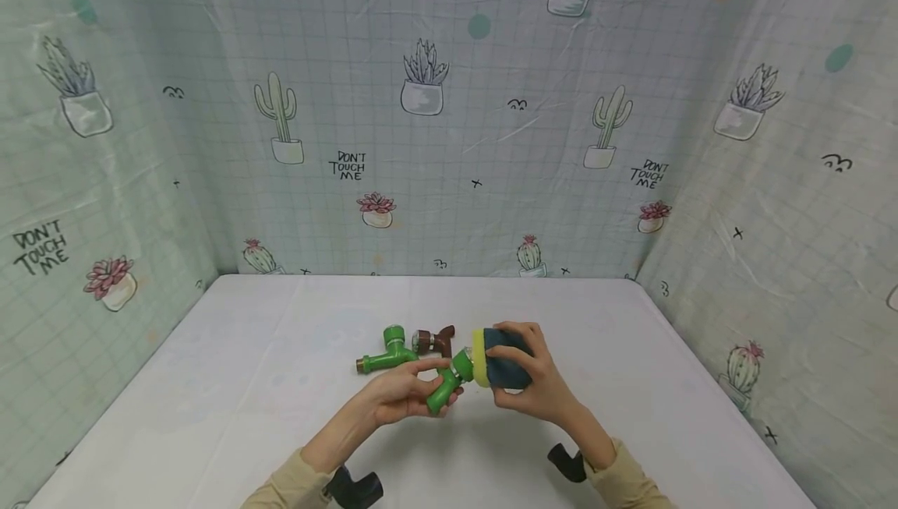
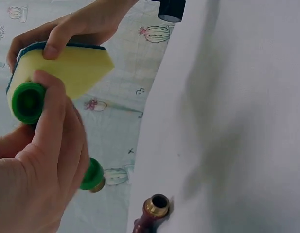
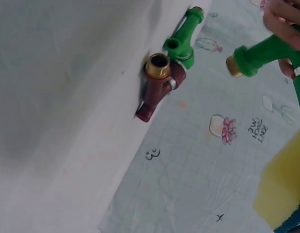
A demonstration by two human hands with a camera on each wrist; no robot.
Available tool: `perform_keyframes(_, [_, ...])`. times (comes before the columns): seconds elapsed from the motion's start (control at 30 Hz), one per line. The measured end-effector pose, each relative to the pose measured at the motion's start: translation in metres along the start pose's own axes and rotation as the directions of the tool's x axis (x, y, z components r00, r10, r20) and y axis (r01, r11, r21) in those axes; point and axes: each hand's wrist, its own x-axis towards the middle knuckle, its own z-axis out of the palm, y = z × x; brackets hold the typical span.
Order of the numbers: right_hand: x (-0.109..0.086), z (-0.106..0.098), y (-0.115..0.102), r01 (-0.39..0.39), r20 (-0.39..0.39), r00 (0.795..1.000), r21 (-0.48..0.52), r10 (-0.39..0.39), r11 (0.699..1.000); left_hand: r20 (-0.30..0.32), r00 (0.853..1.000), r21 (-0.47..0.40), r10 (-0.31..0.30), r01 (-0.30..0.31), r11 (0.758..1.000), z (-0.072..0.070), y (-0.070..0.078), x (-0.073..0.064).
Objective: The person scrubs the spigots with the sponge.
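My left hand (image 1: 400, 397) grips a green plastic tap (image 1: 442, 395), which tilts up toward the right above the table. In the right wrist view, the brass threaded end of this tap (image 3: 266, 52) sticks out past the fingers. A sponge (image 1: 480, 358), yellow with a dark blue scouring side, is held by my right hand (image 1: 539, 380), thumb and fingers bent round it. The sponge's yellow face (image 2: 79, 70) is right beside the tap's knob; I cannot tell whether they touch. Part of the tap is hidden by my left fingers.
Beyond my left hand, a second green tap (image 1: 390, 358) lies on the white table (image 1: 281, 369), next to a brown tap (image 1: 438, 341) with a brass thread. A cactus-print curtain (image 1: 477, 143) encloses the back and sides. Black wrist cameras (image 1: 354, 487) sit at both forearms.
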Motion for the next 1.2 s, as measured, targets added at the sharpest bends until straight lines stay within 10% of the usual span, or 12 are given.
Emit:
perform_keyframes(0.57, [0.015,-0.009,-0.007,-0.066,0.182,0.982,0.068,0.053,0.996,0.023,0.998,0.21,0.059,-0.063,0.976,0.007,-0.002,0.0])
perform_keyframes(1.2, [0.017,0.003,-0.01,-0.037,0.185,0.982,0.06,0.026,0.997,-0.136,0.986,0.359,0.097,-0.042,0.932,0.003,-0.005,0.0])
